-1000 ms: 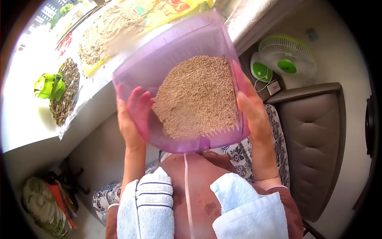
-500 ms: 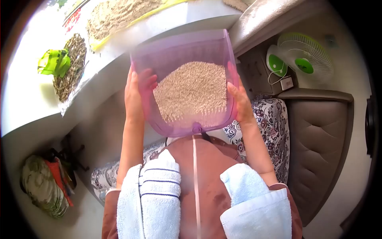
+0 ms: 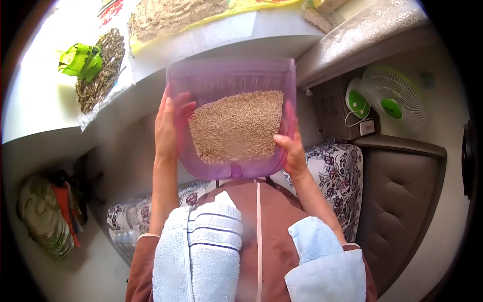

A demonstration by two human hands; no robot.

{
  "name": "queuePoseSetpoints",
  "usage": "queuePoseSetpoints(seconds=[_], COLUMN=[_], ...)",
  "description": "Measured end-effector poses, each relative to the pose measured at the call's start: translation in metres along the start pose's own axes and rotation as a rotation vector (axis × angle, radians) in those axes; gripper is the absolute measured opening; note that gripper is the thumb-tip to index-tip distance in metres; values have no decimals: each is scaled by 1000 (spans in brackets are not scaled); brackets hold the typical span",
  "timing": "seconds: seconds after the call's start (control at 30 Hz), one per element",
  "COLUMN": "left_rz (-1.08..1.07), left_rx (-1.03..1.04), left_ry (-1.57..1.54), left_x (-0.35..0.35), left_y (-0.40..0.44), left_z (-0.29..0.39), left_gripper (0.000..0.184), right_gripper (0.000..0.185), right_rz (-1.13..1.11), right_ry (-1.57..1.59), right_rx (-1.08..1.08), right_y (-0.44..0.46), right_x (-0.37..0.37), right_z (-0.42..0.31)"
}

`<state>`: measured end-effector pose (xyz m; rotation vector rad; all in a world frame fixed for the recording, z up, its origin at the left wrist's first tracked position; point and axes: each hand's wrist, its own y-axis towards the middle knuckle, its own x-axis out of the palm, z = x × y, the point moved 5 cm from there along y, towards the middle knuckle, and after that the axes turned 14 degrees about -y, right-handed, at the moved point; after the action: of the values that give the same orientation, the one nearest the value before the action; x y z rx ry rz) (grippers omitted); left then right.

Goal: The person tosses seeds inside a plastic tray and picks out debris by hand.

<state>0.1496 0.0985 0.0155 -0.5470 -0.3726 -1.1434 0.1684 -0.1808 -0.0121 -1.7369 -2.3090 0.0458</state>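
Note:
A see-through purple plastic tray (image 3: 229,68) is held up in front of my body, between both hands. In it lies a heap of small light-brown grains (image 3: 236,123), spread over the middle and the side nearest me. My left hand (image 3: 168,128) grips the left wall, its fingers showing pink through the plastic underneath. On the opposite wall, my right hand (image 3: 292,151) holds on with its thumb over the inside edge, close to the grains.
Beyond the tray, a white counter (image 3: 231,43) carries a brown mass on a yellow sheet (image 3: 176,17), dried plant matter (image 3: 103,70) and a green bag (image 3: 80,61). A fan (image 3: 390,98) and brown padded furniture (image 3: 402,201) stand right. Bags (image 3: 48,216) lie on the left floor.
The grains have shifted left and toward me, into a more even heap. The tray has tilted, its far wall lower in view. Both hands keep their hold.

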Motion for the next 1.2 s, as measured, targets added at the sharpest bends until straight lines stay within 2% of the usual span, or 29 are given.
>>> queuePoseSetpoints(seconds=[0.03, 0.13, 0.23, 0.3, 0.33, 0.4, 0.43, 0.47, 0.5, 0.53, 0.67, 0.77, 0.87, 0.9, 0.93, 1.0, 1.07, 1.2], left_rz=[-9, -94, -113, -60, -29, -115, -137, -159, -208, -195, -64, -29, -96, -156, -216, -196, -132, -115], left_rx=[8, 10, -37, -50, -46, 84, 141, 199, 265, 239, 75, 31, 142, 190, 243, 263, 255, 146], left_ry=[-30, -121, -265, -253, -248, -261, -256, -251, -203, -152, -43, 40, -104, -162, -221, -159, -46, -90], left_x=[6, 19, 19, 11, 11, 38, 54, 64, 66, 63, 36, 35, 68, 82, 90, 79, 64, 52], left_y=[-2, 10, 12, 13, 11, 2, -6, -13, -12, -8, 0, 10, 0, -9, -14, -6, 5, 4], left_z=[-4, -22, -42, -43, -39, 4, 28, 45, 49, 40, -10, -15, 24, 43, 56, 44, 22, 12], left_gripper=[50, 52, 52, 52, 52, 52, 52, 53, 53, 52, 51, 50, 54, 55, 55, 55, 55, 51], right_gripper=[86, 84, 72, 65, 64, 64, 63, 75, 75, 76, 70, 61, 64, 68, 62, 63, 67, 66], right_rz=[-10, 39, 61, 31, 21, -2, -45, -43, 11, 71, -20, -28, 7, -35, -85, 69, 21, -9], right_ry=[6, -23, -95, -42, -58, -88, 14, 52, 50, 53, 116, 153, 79, 19, 190, 152, 119, 147], right_rx=[59, -5, 17, 34, -8, -83, -180, -220, -239, -257, -49, 24, -99, -214, -355, -291, -255, -126], right_y=[-5, -1, -1, 8, 9, 2, -5, -9, -3, 2, -1, 7, 4, -1, -3, 4, 8, 7], right_x=[-3, -20, -19, -18, -18, -15, -12, -9, -15, -23, -25, -27, -18, -18, -12, -24, -24, -22], right_z=[0, -28, -46, -48, -57, -83, -99, -96, -76, -54, -15, -26, -92, -108, -117, -76, -57, -41])
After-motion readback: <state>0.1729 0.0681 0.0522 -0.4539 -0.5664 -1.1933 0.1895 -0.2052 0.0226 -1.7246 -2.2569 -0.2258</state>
